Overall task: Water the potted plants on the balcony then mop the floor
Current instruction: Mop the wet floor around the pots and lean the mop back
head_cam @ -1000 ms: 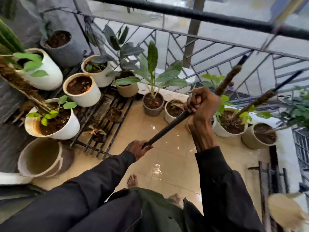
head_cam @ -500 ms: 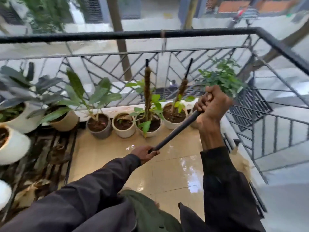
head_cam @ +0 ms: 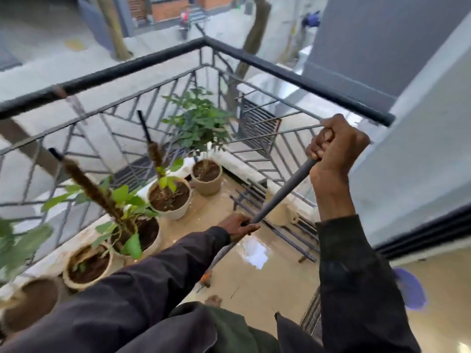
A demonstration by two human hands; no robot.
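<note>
A dark mop handle (head_cam: 280, 193) slants from upper right down to lower left across the wet beige floor (head_cam: 254, 271). My right hand (head_cam: 334, 146) grips its top end. My left hand (head_cam: 239, 225) grips it lower down. The mop head is hidden behind my left sleeve and clothing. Several potted plants line the railing on the left: a white pot with a moss pole (head_cam: 175, 202), a beige pot (head_cam: 207, 178) in the corner, and another moss-pole plant (head_cam: 142, 233) nearer me.
A black metal railing (head_cam: 280, 70) turns a corner ahead, with the street far below. A dark metal rack (head_cam: 277, 225) lies on the floor at the right railing. A grey wall and dark door frame (head_cam: 420, 230) stand on the right. A purple object (head_cam: 410, 289) sits low right.
My view has swung right, from the left pots to the balcony's right corner. Both hands keep their grip on the mop handle, which has turned with me.
</note>
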